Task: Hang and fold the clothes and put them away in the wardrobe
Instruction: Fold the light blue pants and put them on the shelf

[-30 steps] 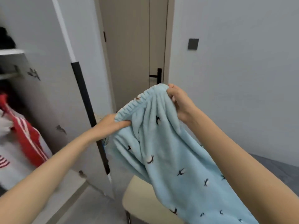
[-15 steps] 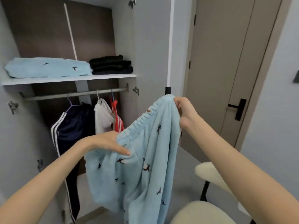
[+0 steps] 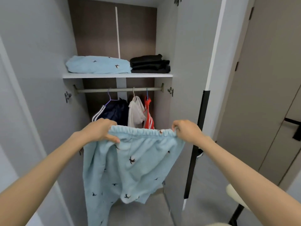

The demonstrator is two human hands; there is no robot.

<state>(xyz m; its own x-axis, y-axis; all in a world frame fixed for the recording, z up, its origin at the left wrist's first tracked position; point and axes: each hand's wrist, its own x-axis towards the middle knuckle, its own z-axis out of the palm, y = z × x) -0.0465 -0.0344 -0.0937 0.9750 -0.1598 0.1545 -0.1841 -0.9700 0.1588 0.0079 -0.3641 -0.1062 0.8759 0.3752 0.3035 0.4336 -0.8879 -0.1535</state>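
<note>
Light blue fleece trousers point(image 3: 130, 165) with small dark bird prints hang in front of me, stretched out by the elastic waistband. My left hand point(image 3: 101, 130) grips the waistband's left end and my right hand point(image 3: 187, 130) pinches its right end. The legs drop down past the frame's lower edge. Behind them stands the open wardrobe with a white shelf point(image 3: 117, 75) and a metal rail point(image 3: 118, 90). On the shelf lie a folded light blue garment point(image 3: 97, 64) and a stack of folded black clothes point(image 3: 149, 64).
On the rail hang a navy striped garment point(image 3: 112, 111), a white garment point(image 3: 136, 110) and a red striped one point(image 3: 149, 116). The wardrobe's right door point(image 3: 192, 79) stands open with a black handle strip. A cream stool point(image 3: 236, 196) is at lower right, a beige room door point(image 3: 268, 79) beyond.
My view turned left to face the open wardrobe. My hands moved apart and levelled out, so the bunched waistband is now spread wide between them.
</note>
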